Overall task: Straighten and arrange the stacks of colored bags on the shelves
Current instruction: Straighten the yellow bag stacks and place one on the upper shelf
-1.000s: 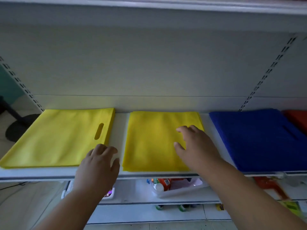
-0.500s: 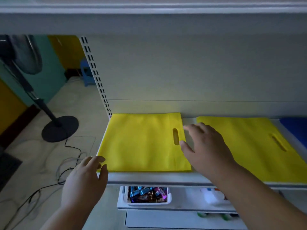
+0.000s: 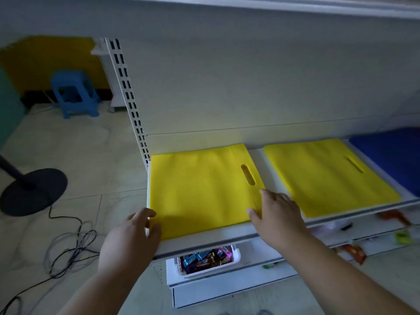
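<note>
Two hands, left hand (image 3: 130,233) and right hand (image 3: 276,212), rested open on the yellow stack's (image 3: 202,189) front corners; soft, light bags probably slide easily.

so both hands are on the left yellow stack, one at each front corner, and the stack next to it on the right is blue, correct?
Not quite. In the head view the left hand and right hand are at the front corners of the left yellow stack, but the stack next to it is yellow, not blue. The blue stack lies beyond that one.
</note>
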The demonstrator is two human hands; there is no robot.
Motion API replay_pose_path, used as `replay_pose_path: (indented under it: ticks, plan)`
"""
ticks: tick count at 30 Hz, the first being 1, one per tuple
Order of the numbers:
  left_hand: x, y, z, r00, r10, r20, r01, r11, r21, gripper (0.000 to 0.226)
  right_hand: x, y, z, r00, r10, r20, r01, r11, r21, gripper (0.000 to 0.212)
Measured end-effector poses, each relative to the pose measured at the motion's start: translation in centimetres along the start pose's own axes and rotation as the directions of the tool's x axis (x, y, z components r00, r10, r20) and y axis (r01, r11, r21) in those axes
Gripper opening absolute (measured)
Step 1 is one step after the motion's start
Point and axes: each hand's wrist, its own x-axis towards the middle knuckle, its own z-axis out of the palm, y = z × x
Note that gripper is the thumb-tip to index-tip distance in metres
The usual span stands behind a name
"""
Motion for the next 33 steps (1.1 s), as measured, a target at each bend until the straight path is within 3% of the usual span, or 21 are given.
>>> replay_pose_path:
  ticks: [4,11,14,17,20,23,26,30,33]
  plan:
    - [0.2,-0.3,-0.5,1.0,-0.005,-0.019,0.005,1.0,0.0,0.026,-0.3,-0.6,0.1,0.997,0.048,-0.06,-0.041,0.993,0.114,0.054]
    - [-0.2,-2.0,-1.5,0.999,-0.034,0.019,0.036,0.989,-0.145,0.021,-1.2,-1.3,0.3,0.979,0.201,0.026,-0.201,0.946,0.256,0.057]
    - [-0.2,-2.1,-1.6,0.995,-0.049,0.086,0.067,0.973,-0.222,0.023,-0.7,-1.4,-0.2,0.954,0.265,0.139,-0.294,0.914,0.279,0.065]
    - [0.3,-2.0,-1.5,0.985,-0.069,0.158,0.102,0.973,-0.208,0.027,-0.2,-1.6,-0.6,0.938,0.265,0.223,-0.337,0.851,0.403,0.074]
    - [0.8,-1.7,-1.8,0.978,-0.079,0.195,0.131,0.954,-0.27,0.028,0.3,-1.5,-1.1,0.939,0.227,0.258,-0.341,0.707,0.619,0.069]
    - [1.3,-1.8,-2.3,0.972,-0.1,0.211,0.16,0.942,-0.294,0.024,0.6,-1.6,-2.0,0.958,0.115,0.261,-0.274,0.629,0.727,0.063]
    - [1.6,-1.8,-2.5,0.976,-0.114,0.184,0.166,0.939,-0.301,0.025,0.6,-1.2,-2.4,0.982,-0.008,0.188,-0.126,0.712,0.691,0.062]
    - [0.5,-0.9,-2.6,0.992,-0.128,-0.014,0.117,0.941,-0.318,0.027,-0.2,0.1,-2.3,0.998,-0.044,-0.032,0.055,0.786,0.616,0.055]
    - [-1.4,0.5,-2.7,0.975,-0.119,-0.186,0.041,0.925,-0.377,0.028,-0.9,1.7,-2.5,0.983,-0.045,-0.175,0.148,0.759,0.634,0.048]
